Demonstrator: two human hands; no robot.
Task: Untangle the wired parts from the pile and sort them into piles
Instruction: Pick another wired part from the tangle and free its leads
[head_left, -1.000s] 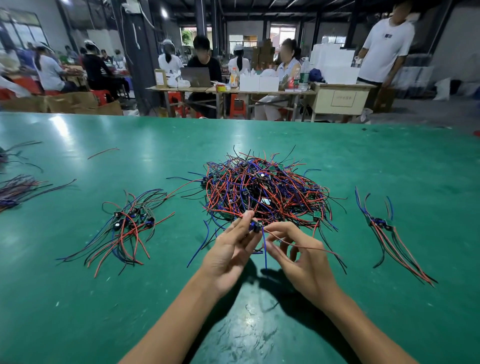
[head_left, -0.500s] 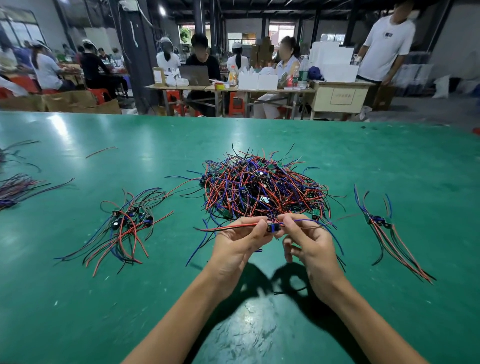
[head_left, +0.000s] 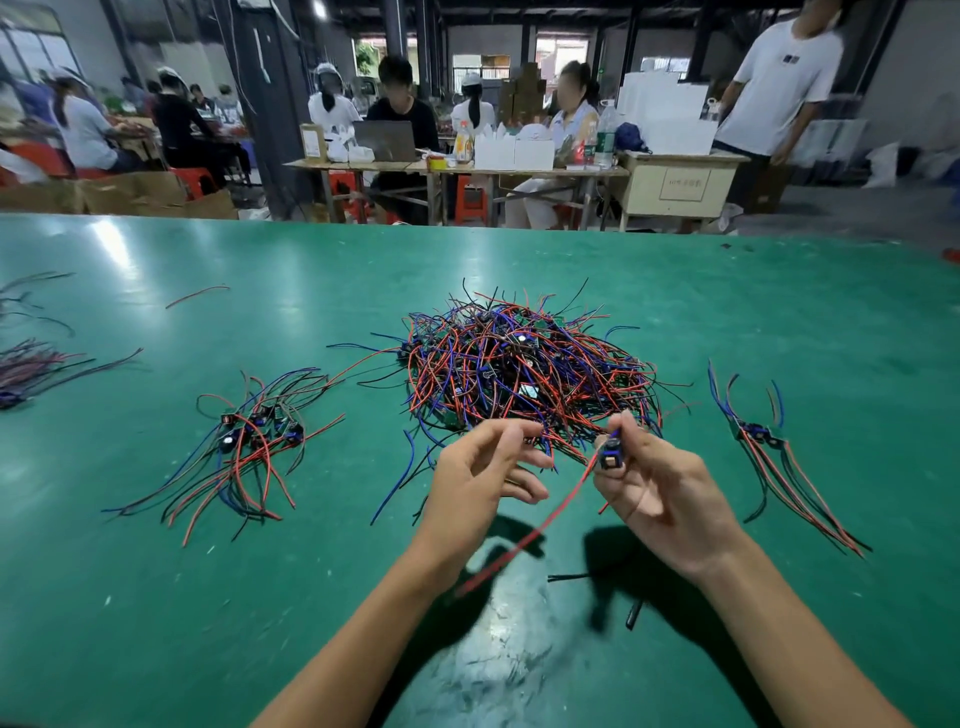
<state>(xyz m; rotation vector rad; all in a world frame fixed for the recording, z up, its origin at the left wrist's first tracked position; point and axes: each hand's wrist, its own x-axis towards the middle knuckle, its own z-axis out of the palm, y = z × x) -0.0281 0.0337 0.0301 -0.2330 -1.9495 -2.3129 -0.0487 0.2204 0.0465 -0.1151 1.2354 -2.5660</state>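
green table (head_left: 156, 597) | right hand (head_left: 670, 499) grip pinches wired part (head_left: 609, 458) | left hand (head_left: 478, 478) grip released, empty

The green tabletop (head_left: 208, 597) looks smooth and glossy, scuffed dull near its front edge. The tangled pile of red, blue and black plastic-sheathed wires (head_left: 524, 369) has a slight sheen.

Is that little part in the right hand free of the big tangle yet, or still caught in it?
Free, it seems. The right hand pinches the part above the table, its red wire hanging clear of the pile.
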